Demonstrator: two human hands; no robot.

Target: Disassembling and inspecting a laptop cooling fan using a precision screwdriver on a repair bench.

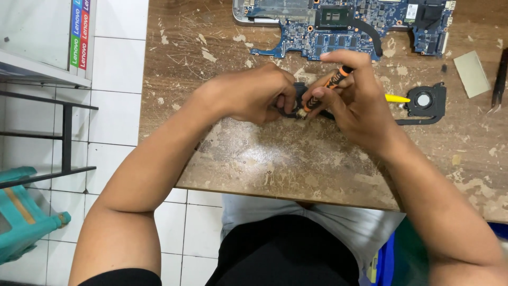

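Left hand: our left hand (254, 95) is curled almost closed, fingertips pinching a small black part (296, 100) and pressing it to the table (296, 159) so it cannot turn.

Right hand: our right hand (352, 92) is closed in a pen-like grip round a screwdriver (324, 91) with an orange and black handle, the index finger laid along the top.

Screwdriver: it slants down to the left, and its tip meets the black part just beside our left fingertips; the exact spot is hidden by our fingers.

Black part: it lies on the worn wooden table between our two hands, near the middle of the table and in front of the circuit board (349, 26). Most of it is covered, so we cannot tell its full shape.

Doing it well: we judge the screwdriver should sit straight in the screw head before we twist, with light downward pressure and the left hand taking the counter-force, since a slanted tip is likely to slip and chew the head.

Risk: a slip would send the tip toward our left fingertips, so we should keep them to the side of the tip, not ahead of it.

Nearby: a black fan (426, 100) lies to the right with a yellow tool (397, 98) touching it; a grey pad (472, 73) and black tweezers (500, 79) lie further right, well apart from our hands.

Off the table: a teal stool (24, 212) stands on the white tiled floor (116, 122) to the left.
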